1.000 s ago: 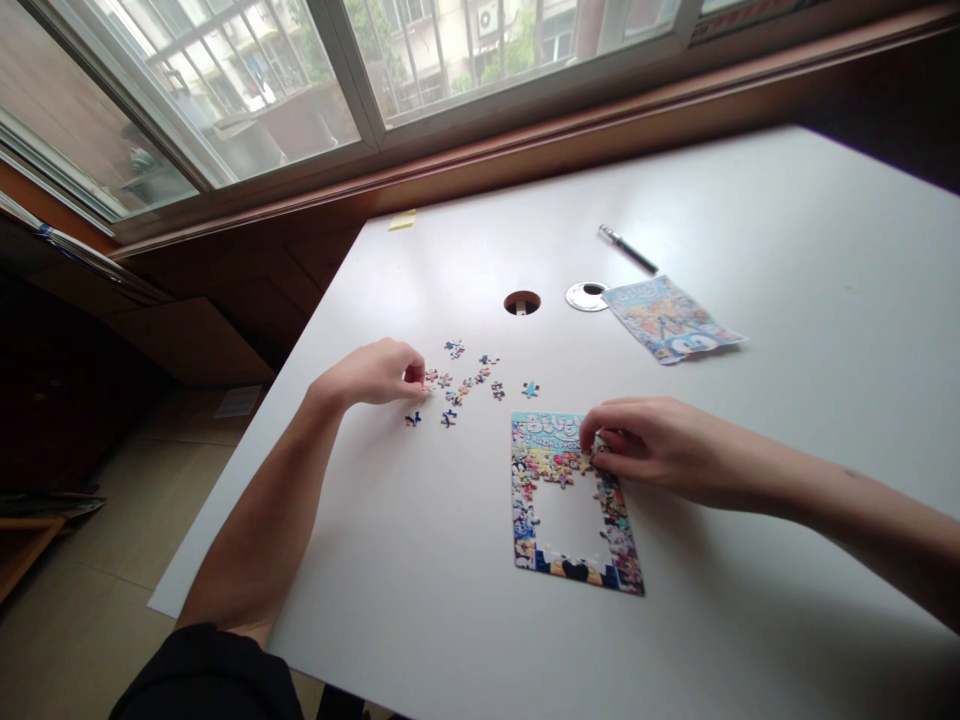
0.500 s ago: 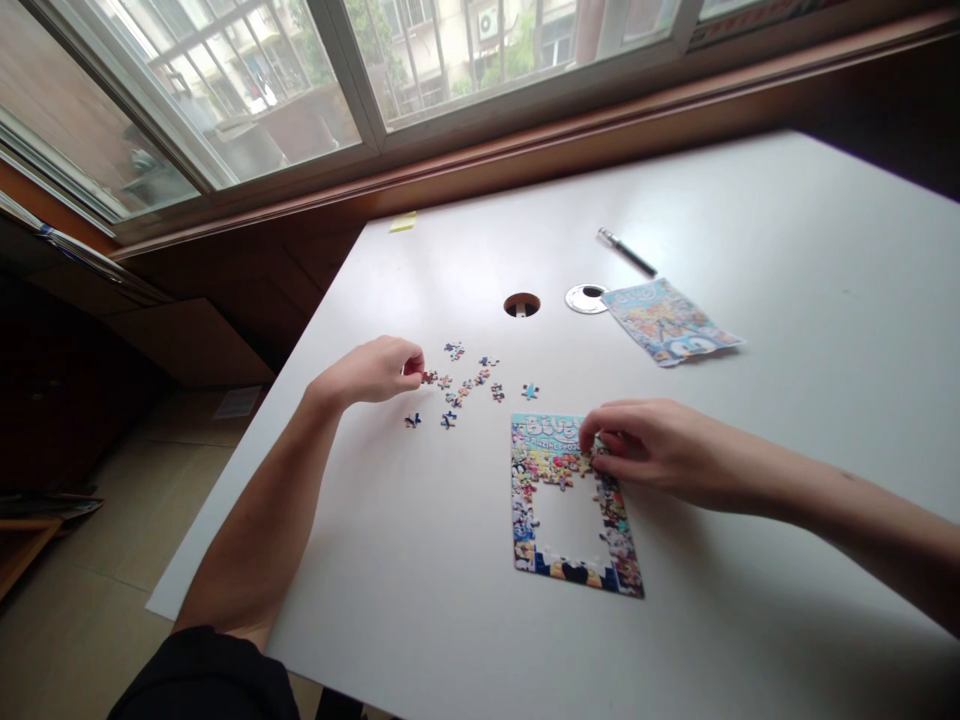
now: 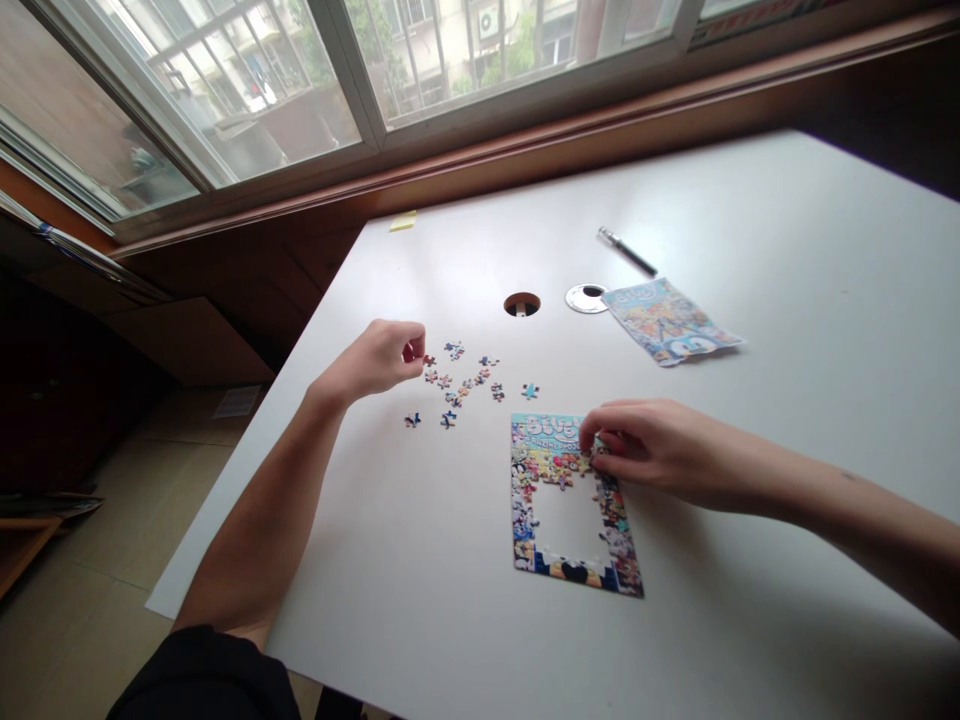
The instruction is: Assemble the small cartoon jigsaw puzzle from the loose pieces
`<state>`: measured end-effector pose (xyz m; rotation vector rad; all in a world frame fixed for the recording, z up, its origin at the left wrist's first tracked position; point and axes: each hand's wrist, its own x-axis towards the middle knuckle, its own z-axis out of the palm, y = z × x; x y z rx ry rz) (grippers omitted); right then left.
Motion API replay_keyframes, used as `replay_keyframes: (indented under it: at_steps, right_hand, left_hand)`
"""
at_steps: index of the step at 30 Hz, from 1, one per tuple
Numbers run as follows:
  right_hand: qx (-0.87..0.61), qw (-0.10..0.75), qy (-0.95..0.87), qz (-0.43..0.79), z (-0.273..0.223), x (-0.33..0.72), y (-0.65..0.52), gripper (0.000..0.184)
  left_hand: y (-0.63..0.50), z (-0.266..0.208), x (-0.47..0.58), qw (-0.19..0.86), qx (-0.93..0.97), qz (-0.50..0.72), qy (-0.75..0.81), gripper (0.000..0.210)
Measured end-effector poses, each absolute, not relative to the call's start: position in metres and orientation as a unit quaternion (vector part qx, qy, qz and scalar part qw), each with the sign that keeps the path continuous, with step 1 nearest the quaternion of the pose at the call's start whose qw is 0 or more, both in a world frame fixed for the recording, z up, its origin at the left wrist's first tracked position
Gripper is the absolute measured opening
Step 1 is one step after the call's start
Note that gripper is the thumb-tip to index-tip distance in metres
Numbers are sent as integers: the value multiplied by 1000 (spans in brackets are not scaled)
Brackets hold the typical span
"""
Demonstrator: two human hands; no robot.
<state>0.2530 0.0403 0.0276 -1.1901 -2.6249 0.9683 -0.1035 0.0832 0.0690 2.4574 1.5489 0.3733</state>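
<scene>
Jigsaw puzzle (image 3: 523,520) lies toward the bench's (image 3: 435,610) near edge; right hand (image 3: 649,440) touches it, grip unclear; left hand's (image 3: 379,355) fingers, nearer the left edge, pinch a brown piece (image 3: 429,361).

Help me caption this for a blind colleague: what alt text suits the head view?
A person's right hand is at the upper right of a partly assembled jigsaw, open in its middle, on a white table. The left hand is at a reddish piece near other loose pieces; a printed sheet and a pen lie farther back.
</scene>
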Motion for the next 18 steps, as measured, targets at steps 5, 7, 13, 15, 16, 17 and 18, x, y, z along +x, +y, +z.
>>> replay_keyframes:
  at_steps: [5,7,13,15,16,17,18]
  right_hand:
    - [-395,43,-861,317,28,253,40,12]
    - [-395,39,-862,316,28,253,40,13]
    - [-392,47,-863,315,28,253,40,13]
    - [-393,49,-862,317,28,253,40,13]
    - [-393,49,-862,318,28,253,40,13]
    - [-393,49,-861,318,28,254,40,13]
    - [-393,48,-861,318,29,254,40,13]
  left_hand:
    - [85,67,-103,119,836,163,511,11]
    - [86,66,-103,113,839,174,503,12]
    - [87,66,-101,103,838,199,497,16]
    - [87,65,-101,111,837,211,492,16]
    - [87,65,-101,113,837,215,490,15]
    - [87,65,-101,113,839,217,487,15]
    - [87,65,-101,112,840,217,484,15]
